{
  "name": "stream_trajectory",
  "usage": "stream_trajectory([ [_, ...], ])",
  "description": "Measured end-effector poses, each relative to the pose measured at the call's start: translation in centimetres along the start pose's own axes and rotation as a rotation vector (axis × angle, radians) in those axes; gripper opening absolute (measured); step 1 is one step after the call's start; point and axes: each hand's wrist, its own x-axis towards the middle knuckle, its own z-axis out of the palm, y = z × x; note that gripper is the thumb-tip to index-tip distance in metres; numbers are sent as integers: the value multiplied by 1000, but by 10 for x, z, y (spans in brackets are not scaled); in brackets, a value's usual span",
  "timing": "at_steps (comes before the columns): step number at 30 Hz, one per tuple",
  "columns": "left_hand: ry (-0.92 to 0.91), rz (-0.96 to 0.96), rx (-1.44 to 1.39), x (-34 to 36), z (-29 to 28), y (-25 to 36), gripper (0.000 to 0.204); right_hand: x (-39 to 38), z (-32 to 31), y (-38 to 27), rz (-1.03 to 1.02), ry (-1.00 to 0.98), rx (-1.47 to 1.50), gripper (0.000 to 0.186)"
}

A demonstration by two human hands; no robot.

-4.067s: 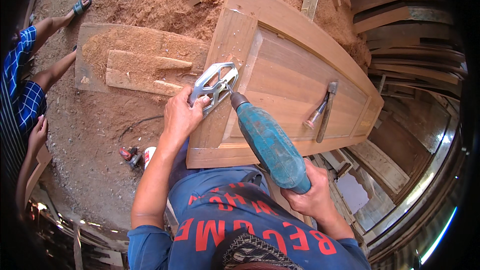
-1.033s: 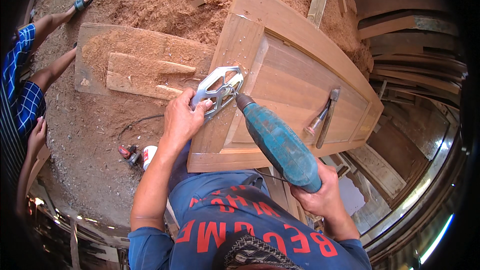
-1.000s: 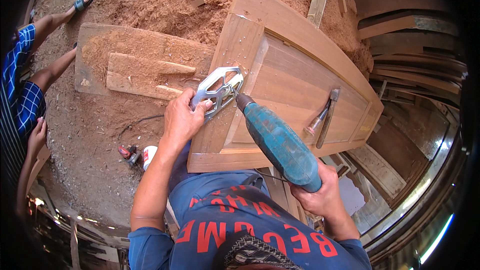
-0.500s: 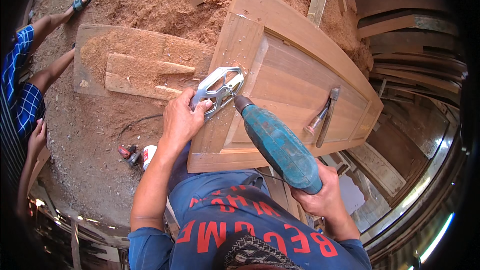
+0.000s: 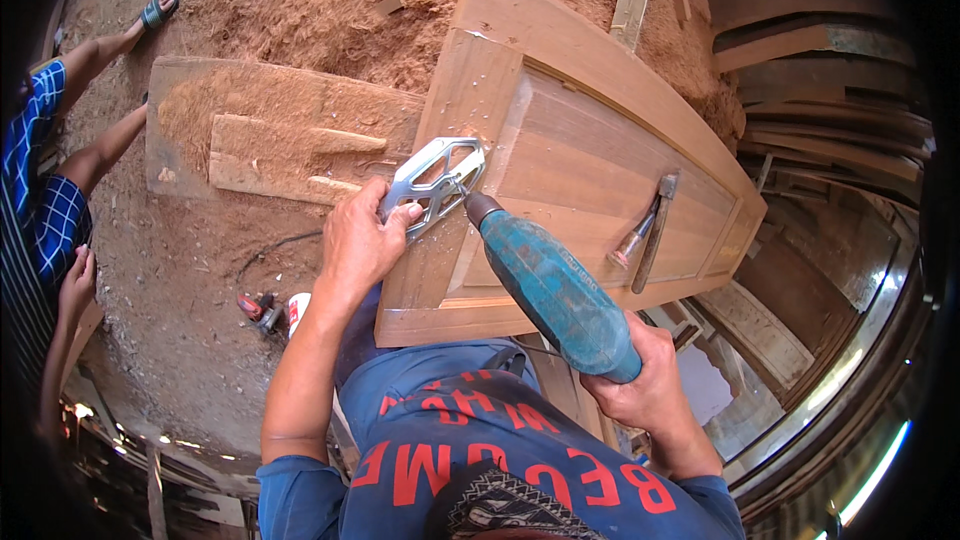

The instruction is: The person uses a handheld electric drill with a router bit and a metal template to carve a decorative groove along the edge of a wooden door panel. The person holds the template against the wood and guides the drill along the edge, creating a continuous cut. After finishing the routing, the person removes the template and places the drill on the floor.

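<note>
My left hand (image 5: 358,245) grips the near-left end of a silver metal door fitting (image 5: 411,169) with large cut-outs, thumb on top. The fitting lies on the left end of a wooden panelled door (image 5: 590,155). My right hand (image 5: 640,380) is wrapped round the rear of a worn teal power drill (image 5: 556,290). Its chuck points up and left at the fitting, and the bit's tip meets the fitting's inner edge. Whether the bit has entered the wood cannot be seen. Farther right on the door lie a hammer (image 5: 654,245) and, beside it, a chisel (image 5: 633,238).
A sawdust-covered board (image 5: 180,155) lies left of the door. A red-and-black power tool (image 5: 262,312) and a white container (image 5: 298,310) sit on the ground. At far left another person's legs (image 5: 100,145) show. Curved timber (image 5: 830,125) is stacked at the right.
The drill's body has shifted very slightly left, with its tip staying at the fitting. My left hand keeps its hold, and the door and tools lie as before.
</note>
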Motion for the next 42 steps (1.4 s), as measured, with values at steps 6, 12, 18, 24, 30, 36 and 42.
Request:
stream_trajectory([
  [6,-9,-12,19,0,1,4,29,-7,-3,1,-22,22,29,41],
  [12,-19,-27,-173,0,6,-10,28,-26,-3,16,-48,153,184,36],
  [18,117,98,-771,-21,15,-11,33,-43,-7,33,38,335,460,22],
  [24,257,189,-881,-55,-9,55,35,-47,-5,50,-125,358,859,32],
  [30,341,343,-944,-76,-25,91,30,-58,3,68,-160,418,863,23],
  [36,338,487,-987,-98,-46,132,23,-84,12,74,-187,483,877,15],
  [42,336,742,-981,-105,-70,196,23,-105,18,75,-245,563,880,17],
])
